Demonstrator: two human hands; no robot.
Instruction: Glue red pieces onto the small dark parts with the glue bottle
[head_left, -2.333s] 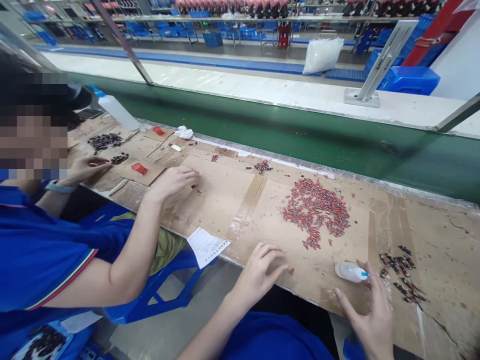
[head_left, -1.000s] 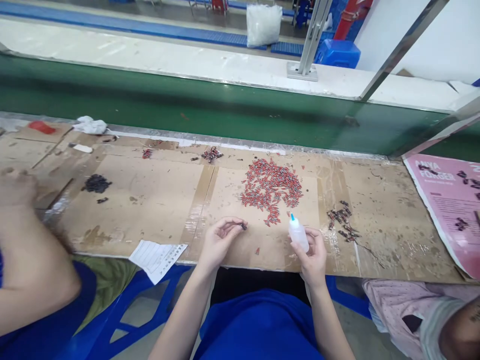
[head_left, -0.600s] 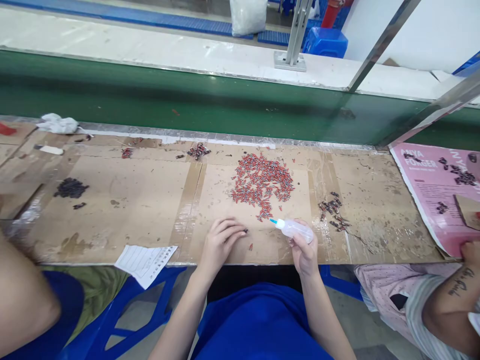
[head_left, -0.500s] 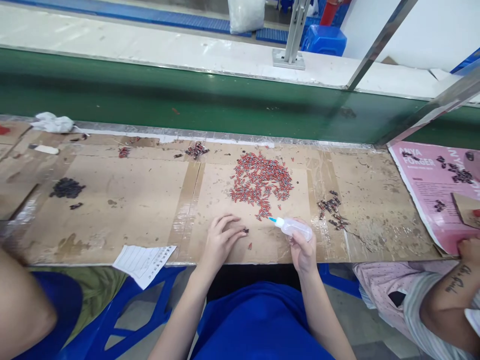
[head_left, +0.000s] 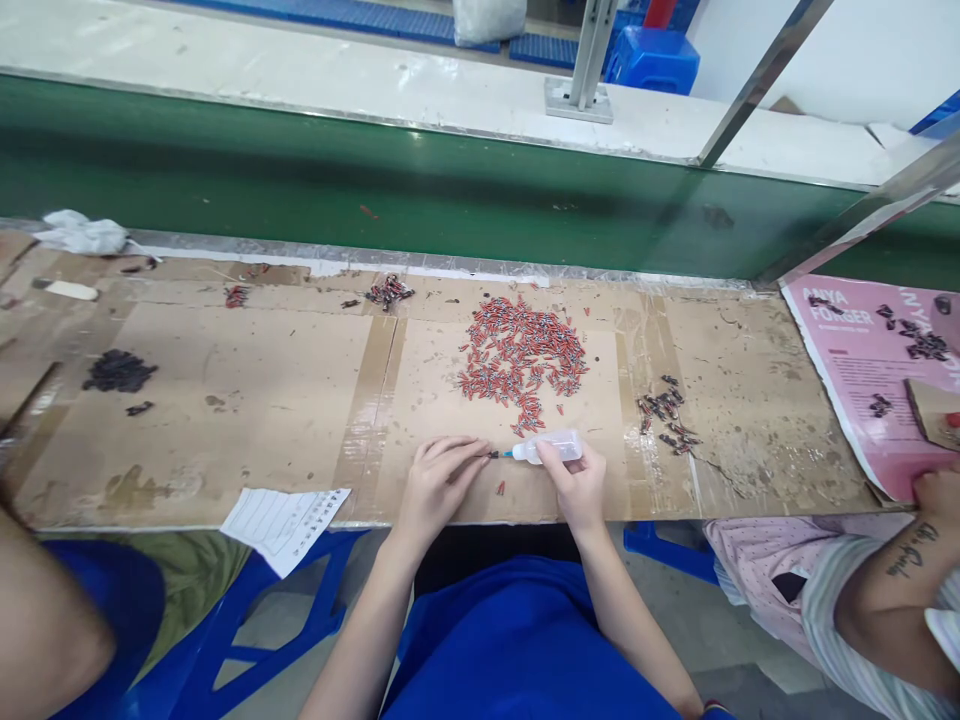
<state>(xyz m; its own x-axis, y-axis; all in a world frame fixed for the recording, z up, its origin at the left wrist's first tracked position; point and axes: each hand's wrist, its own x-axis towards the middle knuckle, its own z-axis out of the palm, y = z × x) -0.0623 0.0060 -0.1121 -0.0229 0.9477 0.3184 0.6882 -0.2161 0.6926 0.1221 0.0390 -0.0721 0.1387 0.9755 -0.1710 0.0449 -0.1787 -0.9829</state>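
Between the fingertips of my left hand (head_left: 442, 482) is a small dark piece (head_left: 493, 455), pinched just above the cardboard. My right hand (head_left: 577, 482) grips a clear squeeze bottle (head_left: 561, 445), held nearly level. Its blue tip (head_left: 508, 454) points left and is right beside the dark piece; whether they touch is too small to tell. A large heap of small red and metallic parts (head_left: 525, 345) lies beyond both hands. One loose red part (head_left: 500, 488) rests on the cardboard between them.
Dark parts (head_left: 667, 412) lie to the right, with a black pile (head_left: 120, 370) at far left. A paper slip (head_left: 285, 525) overhangs the front edge. Another person's arm (head_left: 892, 570) is at right beside a pink sheet (head_left: 847, 350); someone's bare limb (head_left: 52, 590) shows at left.
My right hand has moved left with the bottle, bringing its tip from near the red heap to the dark piece. My left hand stays nearly in place, still pinching. The view has shifted slightly.
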